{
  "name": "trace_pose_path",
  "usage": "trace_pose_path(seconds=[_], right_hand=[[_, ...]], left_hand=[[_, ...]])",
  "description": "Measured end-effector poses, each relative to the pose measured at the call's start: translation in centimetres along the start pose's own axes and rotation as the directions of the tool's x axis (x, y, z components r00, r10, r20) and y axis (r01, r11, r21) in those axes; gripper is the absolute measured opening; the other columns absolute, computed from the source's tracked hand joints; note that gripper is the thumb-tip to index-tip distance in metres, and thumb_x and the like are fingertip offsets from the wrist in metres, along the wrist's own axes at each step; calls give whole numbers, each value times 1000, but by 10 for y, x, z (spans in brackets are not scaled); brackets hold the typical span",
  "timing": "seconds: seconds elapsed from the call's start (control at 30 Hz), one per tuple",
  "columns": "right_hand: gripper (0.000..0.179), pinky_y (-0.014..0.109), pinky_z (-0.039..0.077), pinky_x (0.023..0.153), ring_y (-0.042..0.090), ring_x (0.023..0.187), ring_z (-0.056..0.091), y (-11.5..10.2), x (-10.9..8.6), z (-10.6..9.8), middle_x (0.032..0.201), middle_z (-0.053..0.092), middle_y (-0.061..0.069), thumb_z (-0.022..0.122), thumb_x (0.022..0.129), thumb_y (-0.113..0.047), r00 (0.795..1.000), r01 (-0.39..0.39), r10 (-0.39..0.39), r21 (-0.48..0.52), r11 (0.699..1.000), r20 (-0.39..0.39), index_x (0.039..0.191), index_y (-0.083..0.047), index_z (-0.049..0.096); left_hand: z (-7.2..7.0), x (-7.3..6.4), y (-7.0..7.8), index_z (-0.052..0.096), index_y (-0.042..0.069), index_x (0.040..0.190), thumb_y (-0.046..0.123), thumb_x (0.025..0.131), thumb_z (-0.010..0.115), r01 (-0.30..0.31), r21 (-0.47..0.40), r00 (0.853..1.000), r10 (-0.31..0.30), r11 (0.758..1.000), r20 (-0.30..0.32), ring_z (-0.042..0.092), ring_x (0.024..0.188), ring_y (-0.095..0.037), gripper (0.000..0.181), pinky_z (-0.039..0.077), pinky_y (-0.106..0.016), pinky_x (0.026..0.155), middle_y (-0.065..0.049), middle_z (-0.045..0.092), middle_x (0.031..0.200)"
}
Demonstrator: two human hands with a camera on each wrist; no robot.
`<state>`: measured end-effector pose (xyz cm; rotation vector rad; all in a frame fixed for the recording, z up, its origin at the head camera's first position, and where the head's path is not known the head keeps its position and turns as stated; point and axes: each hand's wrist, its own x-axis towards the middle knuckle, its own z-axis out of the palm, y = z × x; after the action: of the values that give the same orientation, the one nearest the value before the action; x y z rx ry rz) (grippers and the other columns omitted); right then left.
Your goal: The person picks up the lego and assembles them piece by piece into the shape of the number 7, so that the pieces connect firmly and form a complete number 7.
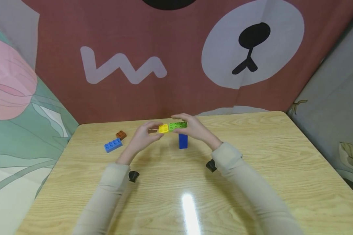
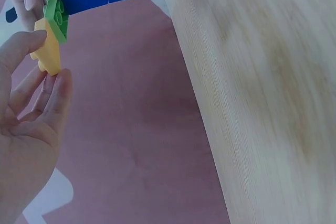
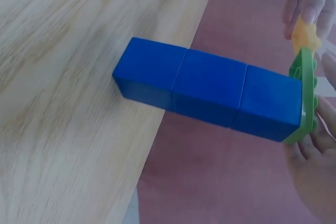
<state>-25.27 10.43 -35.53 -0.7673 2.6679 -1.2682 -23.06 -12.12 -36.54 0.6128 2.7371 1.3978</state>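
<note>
A tower of three blue toy blocks (image 3: 210,87) stands upright on the table, with a thin green studded building plate (image 1: 176,126) across its top. Beside the plate's left end is a yellow building brick (image 1: 163,128), studs upward, close against the green edge. My left hand (image 1: 144,137) pinches the yellow brick between thumb and fingers, as the left wrist view shows. My right hand (image 1: 192,126) holds the green plate, thumb on the near side and fingers on the far side. It partly covers the plate's right end and the tower's top.
On the left of the wooden table (image 1: 170,182) lie a lighter blue studded brick (image 1: 113,145) and a small brown brick (image 1: 121,135), close together. A reddish-brown printed cloth (image 1: 129,101) hangs behind the table's far edge.
</note>
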Motion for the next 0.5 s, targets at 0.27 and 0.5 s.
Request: trace_pose_path(seconds=[0.27, 0.5], right_hand=[[57, 45, 46, 104, 28, 129, 48, -6, 8, 4, 137, 55, 10, 73, 85, -21, 999, -13, 14, -18, 1000, 41, 138, -11, 51], [54, 40, 49, 101, 26, 120, 55, -9, 13, 8, 132, 58, 12, 73, 84, -16, 997, 14, -9, -77, 997, 71, 133, -6, 54]], left_hand=[[3, 1, 0, 56, -2, 130, 4, 87, 67, -36, -13, 999, 36, 999, -14, 57, 115, -36, 45, 50, -51, 99, -21, 55, 130], [5, 3, 0, 57, -2, 129, 4, 87, 66, -47, 0, 998, 47, 999, -33, 58, 113, -35, 43, 52, -48, 97, -21, 56, 128]])
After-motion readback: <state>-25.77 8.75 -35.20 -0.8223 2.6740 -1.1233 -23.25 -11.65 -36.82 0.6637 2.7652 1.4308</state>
